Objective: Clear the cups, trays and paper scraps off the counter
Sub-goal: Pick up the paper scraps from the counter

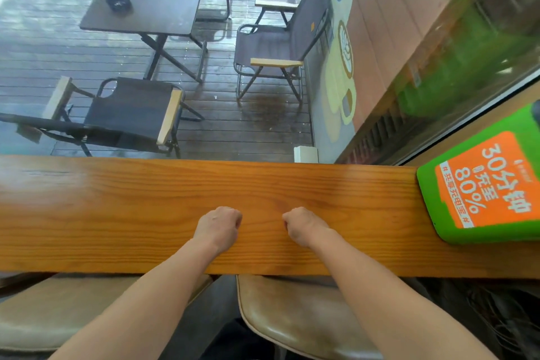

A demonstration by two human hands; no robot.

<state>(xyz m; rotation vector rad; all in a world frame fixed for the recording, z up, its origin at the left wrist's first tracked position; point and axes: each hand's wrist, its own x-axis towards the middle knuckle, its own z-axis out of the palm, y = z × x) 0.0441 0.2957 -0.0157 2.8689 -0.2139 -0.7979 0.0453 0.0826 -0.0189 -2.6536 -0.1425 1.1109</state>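
Our left hand (217,226) and right hand (304,226) rest clenched and empty at lower centre on the counter (117,207). No cups, trays or scraps show here; we should scan sideways past the green charger box (485,184) at right.

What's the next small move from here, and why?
Probably turn to look along the counter: this stretch shows no cups, trays or scraps, only a green device at the right. The left hand and the right hand rest fisted, holding nothing visible.
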